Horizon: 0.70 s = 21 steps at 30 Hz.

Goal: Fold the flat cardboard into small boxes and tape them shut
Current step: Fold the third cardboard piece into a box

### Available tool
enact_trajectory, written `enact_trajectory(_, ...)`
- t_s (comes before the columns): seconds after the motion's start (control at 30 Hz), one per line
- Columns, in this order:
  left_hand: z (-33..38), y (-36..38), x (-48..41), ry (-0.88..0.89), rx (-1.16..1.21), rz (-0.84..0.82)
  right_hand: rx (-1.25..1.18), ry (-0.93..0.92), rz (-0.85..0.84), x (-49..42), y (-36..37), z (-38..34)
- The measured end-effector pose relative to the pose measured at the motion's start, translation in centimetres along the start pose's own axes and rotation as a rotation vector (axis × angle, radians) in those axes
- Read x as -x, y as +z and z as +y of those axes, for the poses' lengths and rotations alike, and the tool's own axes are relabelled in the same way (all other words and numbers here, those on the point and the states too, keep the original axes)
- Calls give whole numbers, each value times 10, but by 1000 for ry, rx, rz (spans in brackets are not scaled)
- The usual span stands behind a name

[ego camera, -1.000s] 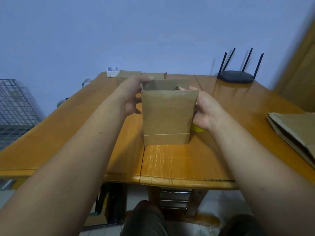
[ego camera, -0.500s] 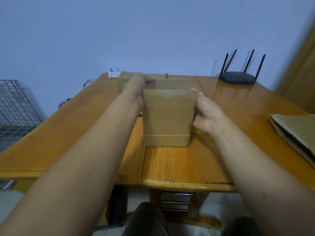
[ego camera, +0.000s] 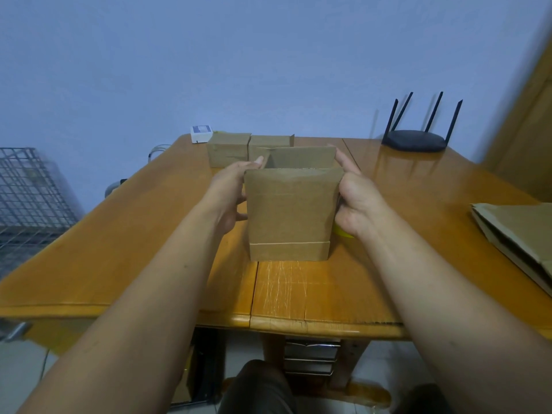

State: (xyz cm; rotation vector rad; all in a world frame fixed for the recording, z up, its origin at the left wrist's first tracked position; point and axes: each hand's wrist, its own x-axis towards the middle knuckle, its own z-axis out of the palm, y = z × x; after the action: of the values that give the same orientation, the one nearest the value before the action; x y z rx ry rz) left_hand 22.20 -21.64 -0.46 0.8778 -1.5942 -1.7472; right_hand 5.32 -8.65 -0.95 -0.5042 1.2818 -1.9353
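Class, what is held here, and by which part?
The cardboard box, pressed between the left hand on its left wall and the right hand on its right wall.

**Legible Markings: None Found**

No text, label, brand, number or sign can be read anywhere in the head view. One item carries possible print: the small white box (ego camera: 201, 133) at the far edge of the table (ego camera: 119, 234) has a blue panel on its top face. Whatever is on that panel is too small and blurred to make out.
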Motion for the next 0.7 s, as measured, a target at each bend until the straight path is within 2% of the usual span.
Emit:
enact_trajectory(0.2, 4, 7, -7, 27, -37, 84, -7, 9, -31, -2, -2, -1)
enact_trajectory(0.4, 0, 11, 3, 202, -10, -25, -8, 8, -68, 1, -7, -2)
enact_trajectory(0.53, -17, 18, 17, 293, 160, -110, -10, -1, -46, -1, -7, -1)
enact_trajectory(0.7, -27, 28, 28, 417, 114, -94, 29, -7, 6, 1, -9, -1)
